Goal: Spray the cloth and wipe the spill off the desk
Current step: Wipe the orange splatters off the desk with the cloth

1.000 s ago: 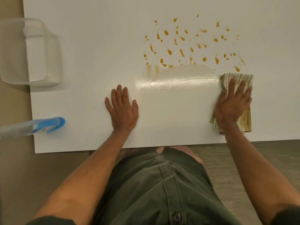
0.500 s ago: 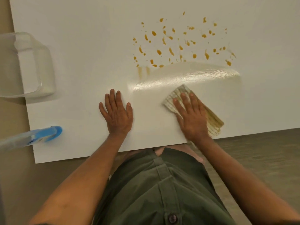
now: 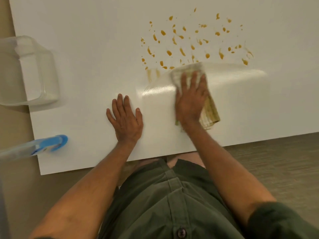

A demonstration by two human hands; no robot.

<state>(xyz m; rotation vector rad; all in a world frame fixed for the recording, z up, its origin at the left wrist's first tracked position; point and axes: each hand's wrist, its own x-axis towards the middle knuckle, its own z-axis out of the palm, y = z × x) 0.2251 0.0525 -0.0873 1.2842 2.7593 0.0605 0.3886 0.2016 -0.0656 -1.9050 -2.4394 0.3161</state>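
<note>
On the white desk (image 3: pixel 86 54) lies a spill of orange-brown drops (image 3: pixel 193 40), spread across the far middle. My right hand (image 3: pixel 190 99) presses flat on a striped yellowish cloth (image 3: pixel 209 112), whose front edge touches the lowest drops. A wet shiny streak runs right of the cloth. My left hand (image 3: pixel 125 119) rests flat on the desk, fingers apart, holding nothing. A spray bottle with a blue head (image 3: pixel 50 144) lies at the desk's near left corner.
A clear plastic container (image 3: pixel 29 71) sits at the left edge of the desk, hanging partly over it. The desk's near edge runs just behind my hands, with brown floor beyond it on the right.
My right hand swept the cloth from the far right toward the middle, then pushed it forward up to the lowest drops. The wet streak has widened. My left hand stayed put.
</note>
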